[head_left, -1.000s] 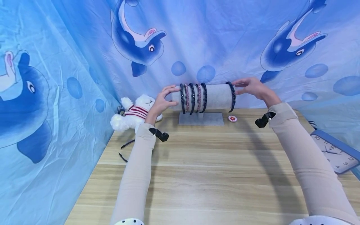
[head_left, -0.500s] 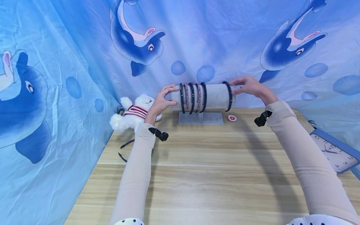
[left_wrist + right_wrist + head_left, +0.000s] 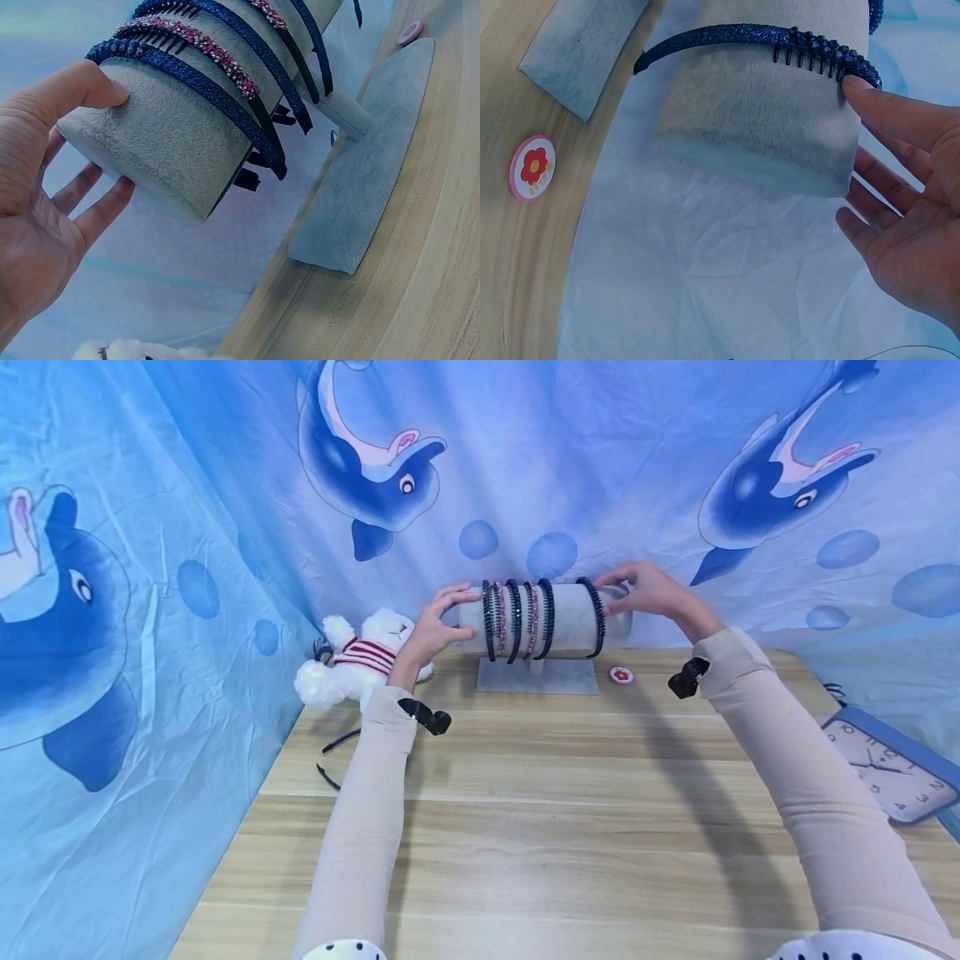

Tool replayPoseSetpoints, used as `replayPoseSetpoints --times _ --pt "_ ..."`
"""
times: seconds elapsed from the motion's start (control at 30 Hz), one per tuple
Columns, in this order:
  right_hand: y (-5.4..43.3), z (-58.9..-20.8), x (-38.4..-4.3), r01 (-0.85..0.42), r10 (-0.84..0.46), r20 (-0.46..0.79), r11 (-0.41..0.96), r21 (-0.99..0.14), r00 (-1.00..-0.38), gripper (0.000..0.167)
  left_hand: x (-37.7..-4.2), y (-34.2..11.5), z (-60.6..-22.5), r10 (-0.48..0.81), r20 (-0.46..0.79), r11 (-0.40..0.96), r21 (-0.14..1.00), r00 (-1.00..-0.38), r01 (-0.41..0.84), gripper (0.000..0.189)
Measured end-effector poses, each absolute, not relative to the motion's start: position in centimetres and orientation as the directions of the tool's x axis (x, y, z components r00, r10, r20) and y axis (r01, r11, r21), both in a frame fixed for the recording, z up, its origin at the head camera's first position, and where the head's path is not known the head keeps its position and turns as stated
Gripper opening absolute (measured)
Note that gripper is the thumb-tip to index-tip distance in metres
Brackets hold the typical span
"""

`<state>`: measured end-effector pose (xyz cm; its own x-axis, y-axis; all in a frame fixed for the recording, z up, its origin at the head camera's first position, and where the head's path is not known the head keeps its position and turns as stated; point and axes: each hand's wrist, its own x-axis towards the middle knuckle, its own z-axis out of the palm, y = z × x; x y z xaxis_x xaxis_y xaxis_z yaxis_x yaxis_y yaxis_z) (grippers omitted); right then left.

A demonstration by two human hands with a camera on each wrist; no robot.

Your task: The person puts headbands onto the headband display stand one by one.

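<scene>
A grey plush headband stand (image 3: 570,618) has a horizontal roll on a post above a flat base (image 3: 367,172). My left hand (image 3: 435,631) holds the roll's left end, thumb on the near side and fingers spread around the end (image 3: 45,172). Several headbands circle the left half of the roll, dark ones alternating with pink-beaded ones (image 3: 202,52). Over the right part sits a dark beaded headband (image 3: 592,618) with comb teeth. My right hand (image 3: 652,589) pinches it, with the thumb by its beaded part (image 3: 915,165); some of the fingers are hidden behind the roll.
A small round flower badge (image 3: 621,676) lies right of the base. A white plush toy in a striped shirt (image 3: 363,660) lies left, with another headband (image 3: 327,777) partly under the left sleeve. A blue clock (image 3: 885,768) stands at the right edge. A dolphin-print curtain hangs behind.
My right hand has moved left, and the dark beaded headband has slid left along the roll with it, baring the roll's right end. The left hand stays on the left end.
</scene>
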<state>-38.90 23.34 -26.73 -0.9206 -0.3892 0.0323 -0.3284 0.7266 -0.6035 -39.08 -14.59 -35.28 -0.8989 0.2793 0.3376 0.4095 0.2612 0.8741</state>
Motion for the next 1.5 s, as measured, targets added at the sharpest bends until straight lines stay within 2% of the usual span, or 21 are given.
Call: replayPoseSetpoints --times 0.33,1.5 --pt "22.8 -26.8 -39.1 -0.351 -0.402 0.055 0.716 -0.604 -0.914 0.051 -36.9 -14.3 -33.4 0.298 0.312 0.253 0.885 -0.902 0.39 0.061" --pt "20.4 -28.2 -39.6 -0.385 -0.382 0.143 0.692 -0.611 -0.913 0.049 -37.0 -14.3 -33.4 0.296 0.31 0.26 0.884 -0.904 0.388 0.059"
